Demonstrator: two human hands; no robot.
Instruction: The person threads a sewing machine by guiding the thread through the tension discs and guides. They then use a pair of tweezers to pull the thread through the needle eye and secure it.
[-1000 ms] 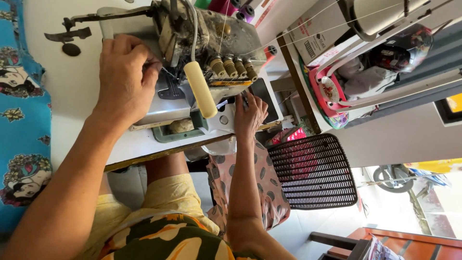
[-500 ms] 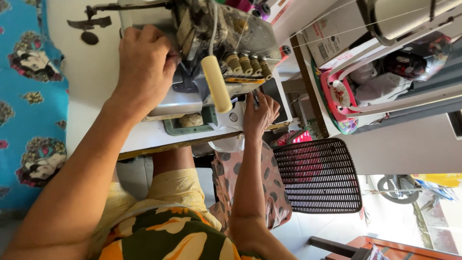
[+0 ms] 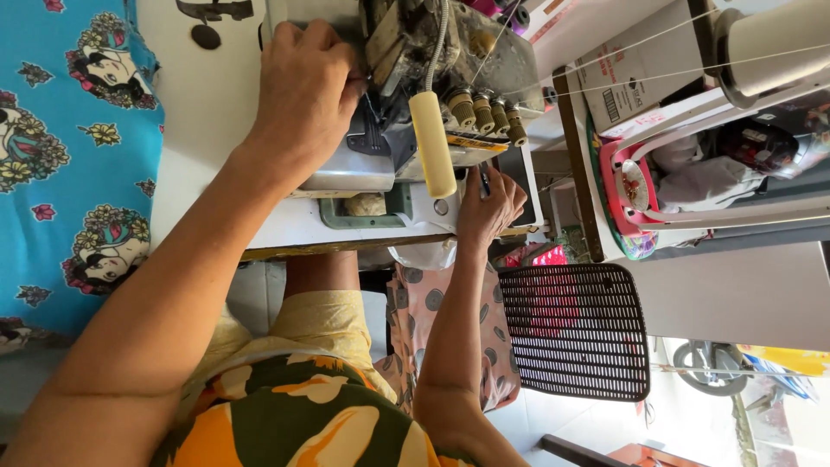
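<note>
- The left hand (image 3: 303,95) rests palm-down on the sewing machine (image 3: 406,104), fingers curled close together at the needle area; whether they pinch anything cannot be told.
- The right hand (image 3: 488,207) sits at the machine's right end, fingers narrowly bent around a small dark object (image 3: 486,182), thumb against the white table (image 3: 207,130) edge.
- The machine stands on the table, its long axis running left to right across the view, between the two hands.
- A yellow tube (image 3: 430,143) lies over its front, long axis up-down in the picture, lower end pointing toward the person.
- Blue printed fabric (image 3: 78,156) lies left of the table.
- A black mesh chair (image 3: 575,333) stands near the right elbow.
</note>
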